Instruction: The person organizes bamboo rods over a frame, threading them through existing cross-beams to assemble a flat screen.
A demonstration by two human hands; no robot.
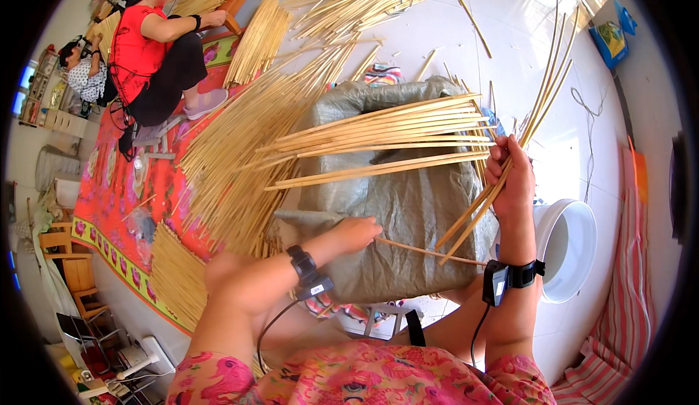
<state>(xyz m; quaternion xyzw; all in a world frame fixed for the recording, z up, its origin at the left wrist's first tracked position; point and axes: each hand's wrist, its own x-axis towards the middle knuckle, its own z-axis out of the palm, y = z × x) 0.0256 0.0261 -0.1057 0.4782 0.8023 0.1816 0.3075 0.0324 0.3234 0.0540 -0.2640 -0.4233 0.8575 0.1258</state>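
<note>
My left hand [357, 235] is closed on one end of a thin brown stalk [429, 251], which points right toward my right wrist. My right hand [515, 183] grips a loose bunch of long straw-coloured stalks [547, 88]; their upper ends fan out above the fist and their lower ends slant down left. Between and beyond my hands, a row of pale stalks [393, 125] lies across a grey-green woven plastic sheet [408, 223]. The sheet drapes over a boxy support in front of my knees. Each wrist wears a black strap with a small device.
A white bucket [575, 248] stands beside my right forearm. Large spreads of stalks [247, 136] lie to the left over a red floral mat [131, 179]. At the far left sits a person in red [145, 41]. A tied bundle of stalks [371, 1] rests farther back.
</note>
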